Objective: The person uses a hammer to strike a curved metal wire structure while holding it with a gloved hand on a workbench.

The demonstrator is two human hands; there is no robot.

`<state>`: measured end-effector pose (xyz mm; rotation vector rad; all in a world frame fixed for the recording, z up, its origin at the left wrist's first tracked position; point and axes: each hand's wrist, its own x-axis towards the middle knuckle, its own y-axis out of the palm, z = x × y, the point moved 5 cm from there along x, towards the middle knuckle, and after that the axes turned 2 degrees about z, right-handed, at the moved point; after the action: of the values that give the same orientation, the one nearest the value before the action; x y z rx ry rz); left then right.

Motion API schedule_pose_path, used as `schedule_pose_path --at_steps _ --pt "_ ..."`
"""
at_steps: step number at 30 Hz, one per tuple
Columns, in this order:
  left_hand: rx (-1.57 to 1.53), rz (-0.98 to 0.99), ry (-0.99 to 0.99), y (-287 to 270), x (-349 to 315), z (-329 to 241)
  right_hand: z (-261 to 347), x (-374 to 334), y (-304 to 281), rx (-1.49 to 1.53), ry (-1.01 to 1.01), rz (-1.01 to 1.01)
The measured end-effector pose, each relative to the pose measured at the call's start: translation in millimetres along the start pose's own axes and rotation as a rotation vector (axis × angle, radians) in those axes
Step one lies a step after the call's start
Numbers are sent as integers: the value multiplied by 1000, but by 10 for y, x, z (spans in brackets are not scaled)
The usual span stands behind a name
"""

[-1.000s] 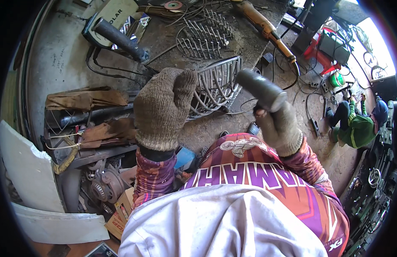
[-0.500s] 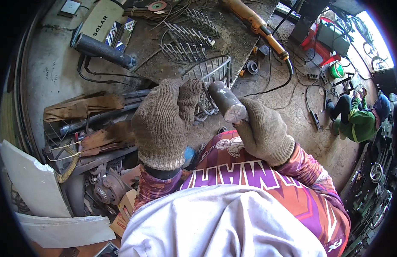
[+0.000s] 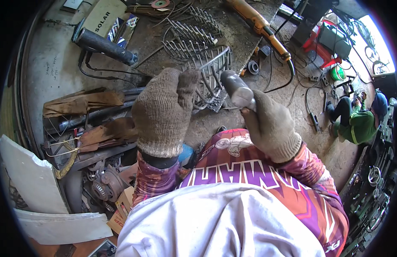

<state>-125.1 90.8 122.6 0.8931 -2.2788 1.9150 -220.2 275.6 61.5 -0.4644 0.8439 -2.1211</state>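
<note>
My left hand, in a brown-grey knitted glove, is closed on the edge of a metal-rod basket. The basket, made of bent rods with a thicker rim, hangs tilted at the table's near edge. My right hand, gloved alike, is wrapped round the handle of a hammer with a thick round steel head. That head sits just right of the basket's rods; whether it touches them I cannot tell. Most of the handle is hidden by the glove.
On the worktable lie rows of upright metal rods, an orange angle grinder and a dark cylinder. Scrap and brown cloth fill the left side. Another person crouches at the far right, near cables and a red stool.
The basket has turned, its rim now facing me more and showing farther right. My right hand and the hammer have shifted slightly right; the left hand has risen a little.
</note>
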Motion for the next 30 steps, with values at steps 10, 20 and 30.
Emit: schedule_pose_path --at_steps 10,20,30 --pt "-1 24 -29 28 52 64 71 21 25 59 -135 -113" --pt "-34 15 24 51 75 98 220 16 -116 92 -216 -180" --pt "-47 -65 -24 -23 96 260 114 -59 -28 133 -129 -187"
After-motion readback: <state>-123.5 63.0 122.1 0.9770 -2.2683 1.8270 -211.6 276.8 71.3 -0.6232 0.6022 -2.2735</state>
